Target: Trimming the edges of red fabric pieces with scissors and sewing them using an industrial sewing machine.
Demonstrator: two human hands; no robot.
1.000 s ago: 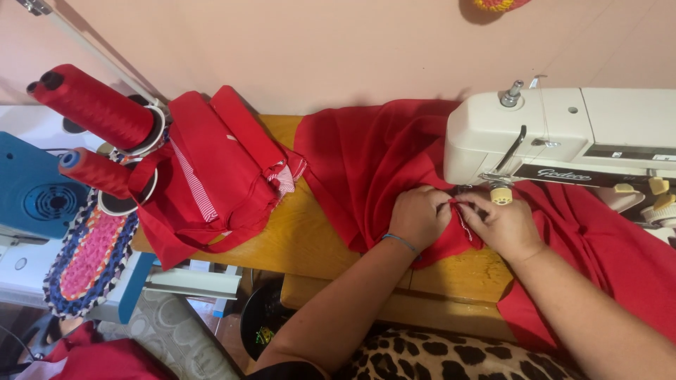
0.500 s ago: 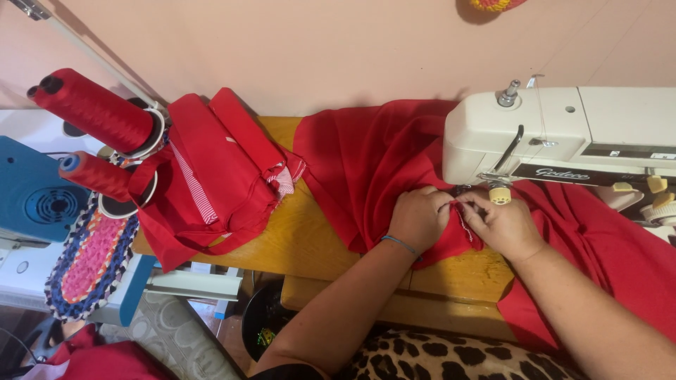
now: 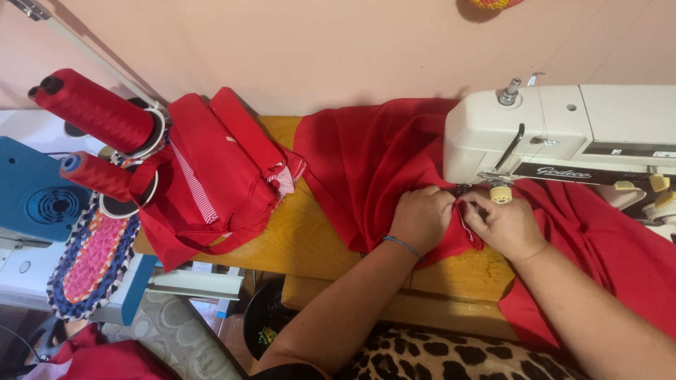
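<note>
Red fabric [image 3: 373, 169] is being pinched at the needle area, under the head of the white sewing machine [image 3: 563, 130]. Left hand [image 3: 421, 219] is being kept closed on a fold of the cloth, knuckles up. Right hand [image 3: 503, 225] is being kept closed on the same fold just beside it, fingertips nearly touching the left. Cloth is being draped over the wooden tabletop [image 3: 303, 236] and off its right side. Folded red pieces [image 3: 218, 169] are being stacked at left, beside two red thread cones [image 3: 95, 137]. Braided mat [image 3: 91, 257] is lying below them.
</note>
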